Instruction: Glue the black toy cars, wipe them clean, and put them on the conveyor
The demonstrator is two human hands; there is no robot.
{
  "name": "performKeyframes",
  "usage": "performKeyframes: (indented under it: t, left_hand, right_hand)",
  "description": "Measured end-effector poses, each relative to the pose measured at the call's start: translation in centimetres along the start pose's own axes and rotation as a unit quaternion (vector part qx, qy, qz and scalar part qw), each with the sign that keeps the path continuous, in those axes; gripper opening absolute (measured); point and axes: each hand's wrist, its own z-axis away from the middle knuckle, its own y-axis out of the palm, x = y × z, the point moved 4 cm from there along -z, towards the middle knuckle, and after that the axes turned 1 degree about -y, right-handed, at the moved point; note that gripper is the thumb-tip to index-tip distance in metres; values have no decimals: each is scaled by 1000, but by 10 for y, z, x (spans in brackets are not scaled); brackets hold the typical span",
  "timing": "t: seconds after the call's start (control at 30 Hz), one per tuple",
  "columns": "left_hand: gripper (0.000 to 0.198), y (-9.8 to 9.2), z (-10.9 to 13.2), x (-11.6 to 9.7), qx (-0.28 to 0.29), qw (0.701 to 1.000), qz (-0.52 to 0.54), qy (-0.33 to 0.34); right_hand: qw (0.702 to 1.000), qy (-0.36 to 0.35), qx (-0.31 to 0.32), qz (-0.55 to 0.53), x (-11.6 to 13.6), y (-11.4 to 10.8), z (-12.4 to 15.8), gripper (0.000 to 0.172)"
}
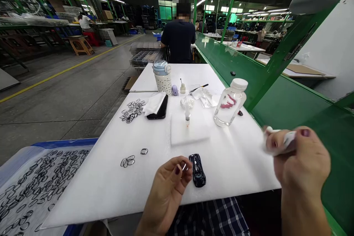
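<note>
My left hand (170, 182) is over the near edge of the white table, its fingers curled with the thumb close to the fingertips. Anything pinched there is too small or hidden to name. Right beside those fingertips a glossy dark toy car (198, 173) lies on the table. Off to the right, above the green belt, my right hand (302, 158) is closed round a crumpled white tissue (289, 139), partly smeared by motion. Thin black rings (128, 161) lie left of my left hand, with a single ring (144, 151) near them.
A foam pad (189, 136) carries a small syringe (187, 118). Behind are a clear bottle (231, 103), tumbler (162, 77), phone (160, 112) under tissue, and more rings (132, 110). A ring-filled tray (30, 188) is at lower left. A person (179, 40) sits ahead.
</note>
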Motion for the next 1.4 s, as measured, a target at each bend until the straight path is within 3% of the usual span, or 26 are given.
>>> performKeyframes:
  t: [0.1, 0.2, 0.3, 0.4, 0.53, 0.6, 0.7, 0.87, 1.0, 1.1, 1.3, 1.4]
  left_hand:
    - [17, 5, -3, 11, 45, 995, 87, -33]
    - [14, 2, -3, 15, 59, 991, 115, -34]
    - [16, 0, -2, 16, 61, 989, 129, -40]
    - [17, 2, -1, 15, 59, 988, 137, -40]
    - [19, 5, 2, 15, 35, 992, 118, -37]
    - [19, 5, 4, 14, 15, 993, 113, -34]
    - [22, 4, 4, 15, -8, 993, 114, -39]
    - [20, 4, 3, 15, -5, 993, 110, -39]
    - [21, 5, 3, 14, -9, 994, 106, -36]
    - [24, 4, 4, 15, -23, 994, 101, -37]
    - [22, 2, 5, 12, -12, 997, 64, -28]
    - [19, 1, 7, 3, 5, 998, -53, 14]
  right_hand:
    - [963, 108, 244, 29, -4, 38, 36, 26]
    - [927, 79, 344, 126, -7, 58, 66, 20]
    - [925, -27, 352, 141, -1, 73, 80, 8]
    - [913, -132, 358, 141, 7, 88, 89, 14]
    - [876, -249, 363, 197, 15, 97, 100, 20]
    - [849, -275, 396, 215, 19, 96, 100, 21]
    - [828, -273, 424, 247, 26, 90, 89, 17]
    - [844, -284, 376, 257, 33, 92, 83, 15]
    - [817, -293, 435, 238, 32, 100, 95, 14]
    - [795, -285, 460, 273, 34, 92, 89, 12]
    - [843, -230, 372, 314, 30, 63, 65, 21]
    - [866, -167, 371, 290, 14, 55, 69, 18]
